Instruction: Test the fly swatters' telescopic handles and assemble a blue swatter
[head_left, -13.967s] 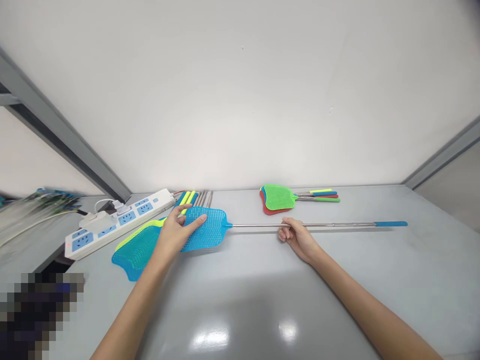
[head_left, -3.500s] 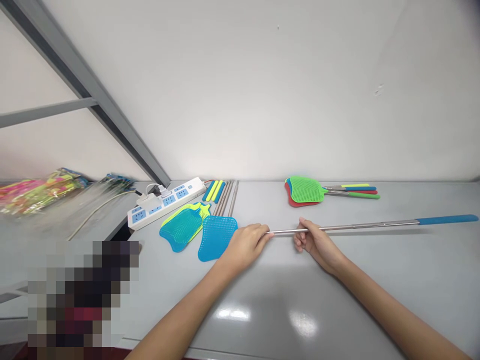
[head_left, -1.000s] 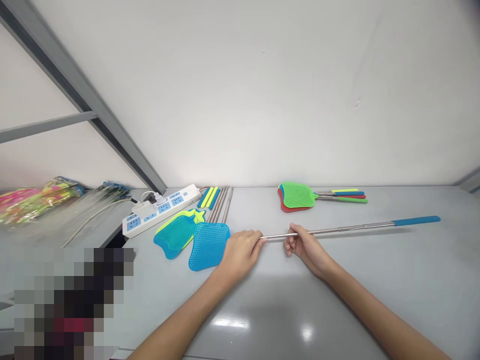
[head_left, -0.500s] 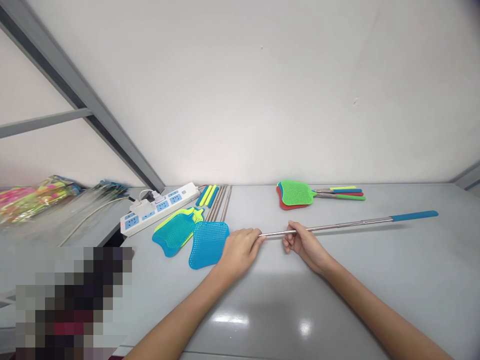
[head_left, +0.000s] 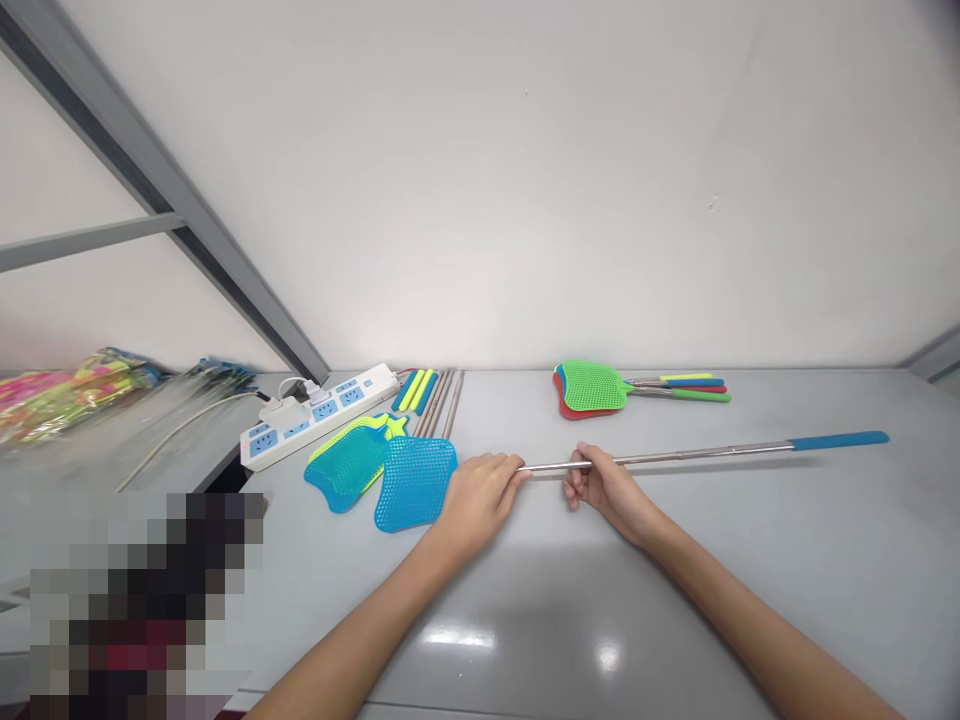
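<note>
A blue fly swatter (head_left: 415, 484) with a long metal telescopic rod and a blue grip lies across the middle of my view. My left hand (head_left: 484, 497) is closed over the joint of its head and rod, hiding that part. Farther right along the rod, my right hand (head_left: 604, 486) pinches it between thumb and fingers. The blue grip (head_left: 840, 440) points to the right. Behind my left hand are a loose teal swatter head (head_left: 346, 470) lying on a yellow one (head_left: 396, 427), several metal rods (head_left: 435, 405), and blue and yellow grips (head_left: 418, 391).
A stack of swatters, a green one (head_left: 592, 387) on top, lies near the wall. At the left stands a white power strip (head_left: 321, 418) with plugs and a cable. Plastic-wrapped packs (head_left: 90, 395) lie beyond the grey frame (head_left: 225, 260). The grey table (head_left: 675, 640) reaches to the wall.
The rod looks a little longer: its blue grip has shifted to the right and slightly down. The swatter's head has turned slightly. Both hands stay almost in place.
</note>
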